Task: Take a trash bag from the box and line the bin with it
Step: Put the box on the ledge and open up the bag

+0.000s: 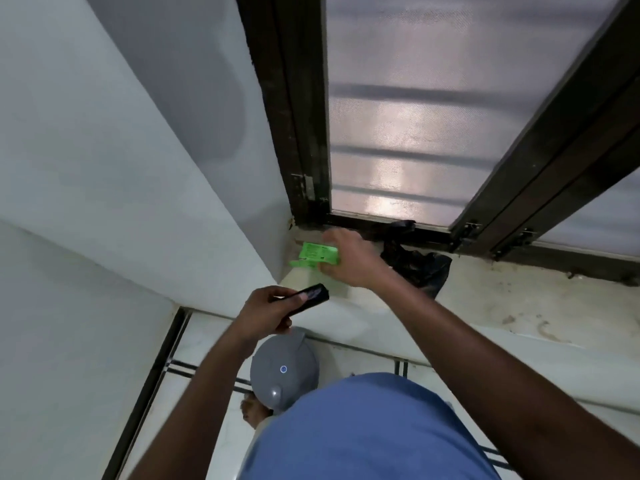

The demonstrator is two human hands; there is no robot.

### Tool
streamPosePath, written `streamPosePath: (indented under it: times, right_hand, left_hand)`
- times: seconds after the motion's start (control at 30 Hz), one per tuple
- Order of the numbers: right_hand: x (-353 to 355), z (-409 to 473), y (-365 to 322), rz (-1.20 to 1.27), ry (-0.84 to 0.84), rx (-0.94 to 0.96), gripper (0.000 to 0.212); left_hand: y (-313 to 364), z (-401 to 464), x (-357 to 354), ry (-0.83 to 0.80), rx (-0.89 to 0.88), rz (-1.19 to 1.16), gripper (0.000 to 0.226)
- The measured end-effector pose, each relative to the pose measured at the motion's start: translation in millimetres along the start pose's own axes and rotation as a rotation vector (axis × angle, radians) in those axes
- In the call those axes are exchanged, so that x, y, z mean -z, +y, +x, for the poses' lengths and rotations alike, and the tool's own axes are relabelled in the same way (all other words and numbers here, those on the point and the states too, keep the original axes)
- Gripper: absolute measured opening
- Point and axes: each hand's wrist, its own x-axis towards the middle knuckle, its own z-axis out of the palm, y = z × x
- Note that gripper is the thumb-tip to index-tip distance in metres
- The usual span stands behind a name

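A bright green box point(313, 255) lies in the left corner of the window sill point(519, 299). My right hand point(349, 259) grips the box from the right, fingers curled over its end. My left hand point(266, 313) holds a black rolled trash bag point(313, 295) just in front of the sill, pinched between thumb and fingers. A grey round bin point(284, 370) with its lid on stands on the floor directly below my left hand.
A crumpled black plastic bag point(420, 265) lies on the sill right of the box. A dark-framed window with frosted panes point(415, 116) rises behind. A white wall point(121, 185) closes the left side. My foot point(251, 410) stands by the bin on the tiled floor.
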Motion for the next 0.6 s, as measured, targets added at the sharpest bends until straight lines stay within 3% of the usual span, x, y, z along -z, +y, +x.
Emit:
streamPosePath:
  times: [0.07, 0.2, 0.37, 0.53, 0.6]
  right_hand:
    - [-16.9, 18.2, -8.9, -0.198, -0.083, 0.108, 0.09]
    - [-30.0, 34.8, -15.0, -0.328, -0.081, 0.177, 0.088]
    - [-11.9, 17.2, -7.4, 0.027, 0.046, 0.161, 0.079]
    - [-11.4, -14.1, 12.2, 0.223, 0.089, 0.052, 0.079]
    - [-15.5, -20.4, 16.1, 0.357, 0.125, 0.031, 0.066]
  left_hand:
    - [-5.5, -5.7, 3.8, 0.028, -0.002, -0.036, 0.031]
    - [-11.2, -12.8, 12.5, 0.07, -0.013, -0.09, 0.03]
    - [-7.1, -18.4, 21.7, 0.039, -0.042, -0.207, 0.032]
    - [8.1, -18.2, 19.4, -0.038, -0.07, -0.303, 0.03]
    - [16.0, -18.3, 16.8, -0.064, -0.083, -0.318, 0.028]
